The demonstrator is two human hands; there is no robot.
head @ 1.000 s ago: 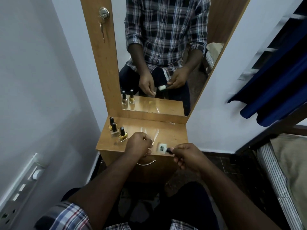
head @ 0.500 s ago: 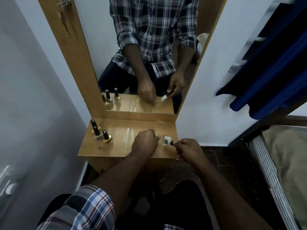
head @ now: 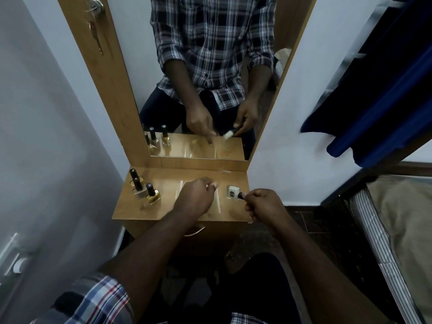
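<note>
A small white nail polish bottle [head: 233,192] with a black cap lies tilted just above the wooden shelf [head: 140,211]. My right hand [head: 264,204] pinches it by the cap. My left hand [head: 195,196] is to the left of the bottle, knuckles up. The mirror shows its index finger pointing down onto a clear plastic sheet [head: 218,204] that lies on the shelf. The two hands are apart.
Three gold-toned nail polish bottles [head: 153,195] with black caps stand at the shelf's left end. A tall mirror [head: 210,66] rises behind, beside a wooden panel with a key in its lock [head: 94,5]. A bed [head: 397,218] and blue cloth [head: 385,101] are at the right, a wall socket [head: 14,260] at the left.
My view has shifted slightly. My right hand keeps hold of the white bottle. My left hand has moved a little farther over the shelf onto the clear sheet.
</note>
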